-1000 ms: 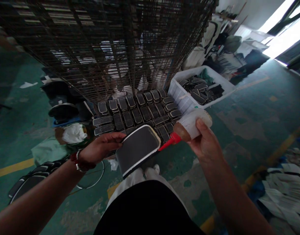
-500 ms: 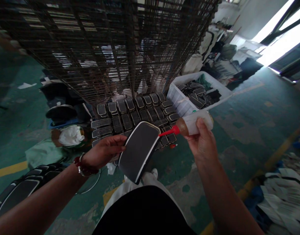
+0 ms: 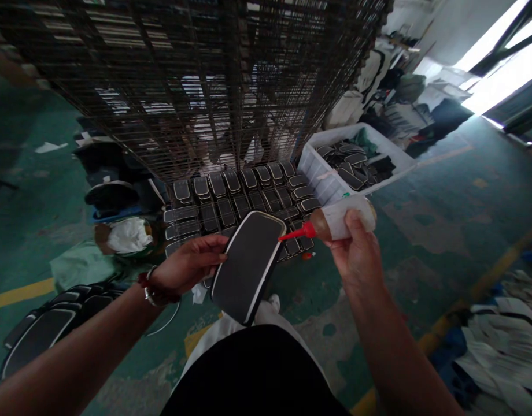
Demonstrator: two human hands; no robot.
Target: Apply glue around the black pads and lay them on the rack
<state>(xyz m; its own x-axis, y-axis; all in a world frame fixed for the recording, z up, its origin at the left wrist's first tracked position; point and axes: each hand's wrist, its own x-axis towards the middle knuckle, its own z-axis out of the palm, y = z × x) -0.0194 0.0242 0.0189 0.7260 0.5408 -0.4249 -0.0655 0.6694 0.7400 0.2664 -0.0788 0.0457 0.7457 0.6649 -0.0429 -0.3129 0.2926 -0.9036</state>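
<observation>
A dark panel with rounded corners and a pale line along its rim (image 3: 247, 268) hangs tilted in front of me. My left hand (image 3: 199, 263) pinches its left edge between thumb and fingers. In my right hand (image 3: 357, 245) lies a bottle (image 3: 342, 219) with a white wrap and brown contents, held sideways. Its red nozzle (image 3: 297, 231) points left, and the tip is at the panel's upper right edge; whether it touches is too small to tell.
Behind the panel, many similar dark pieces (image 3: 225, 212) lie in rows below a tall wire rack (image 3: 196, 86). A white bin (image 3: 311, 167) holds more pieces. Dark panels (image 3: 40, 338) are stacked at lower left, pale cloth (image 3: 504, 352) at lower right.
The red nozzle tip has moved slightly left along with the bottle. The panel has turned a little more upright, and my left hand has shifted slightly right and up with it.
</observation>
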